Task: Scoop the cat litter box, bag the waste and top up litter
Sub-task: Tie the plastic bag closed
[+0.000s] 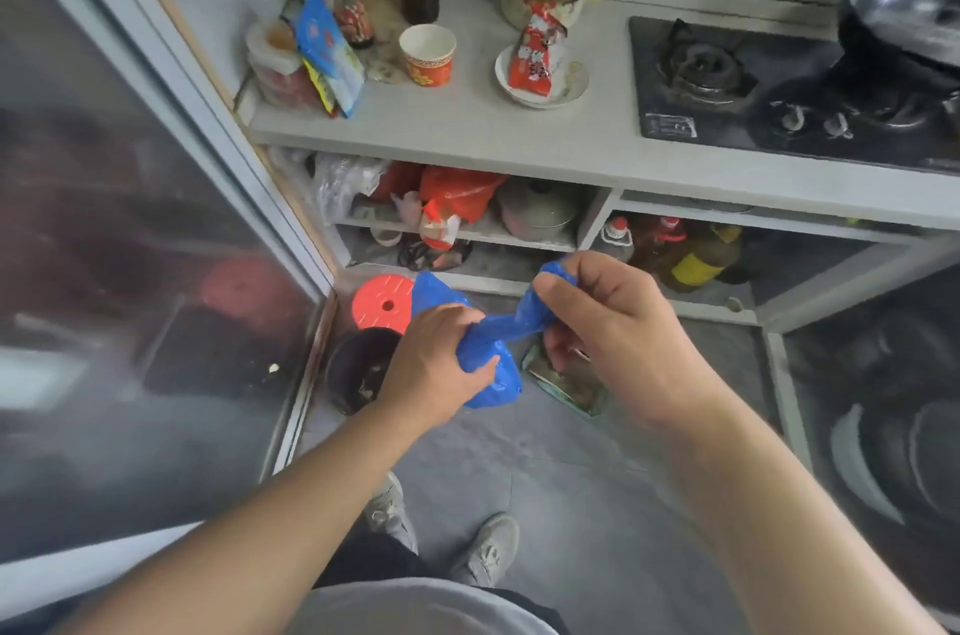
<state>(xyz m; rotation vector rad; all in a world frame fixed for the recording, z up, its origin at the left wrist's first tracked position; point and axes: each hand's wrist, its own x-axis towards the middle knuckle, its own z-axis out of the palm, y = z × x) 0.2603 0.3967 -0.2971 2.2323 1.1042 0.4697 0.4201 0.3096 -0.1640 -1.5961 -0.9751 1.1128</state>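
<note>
Kitchen floor [571,478], blue bag [488,348] twisted between left hand [436,359], right hand [608,328]

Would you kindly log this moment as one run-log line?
step: bagging | left hand: grips blue plastic bag | right hand: pinches bag's twisted end | litter box: not in view

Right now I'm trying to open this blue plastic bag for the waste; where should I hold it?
Take the blue plastic bag at the loose end poking above the right hand, coming from above with your fingers. Its middle is twisted into a tight rope between the right hand and the left hand, so it probably won't part there; the free, flatter edge looks the likeliest place to rub the layers open.
</note>
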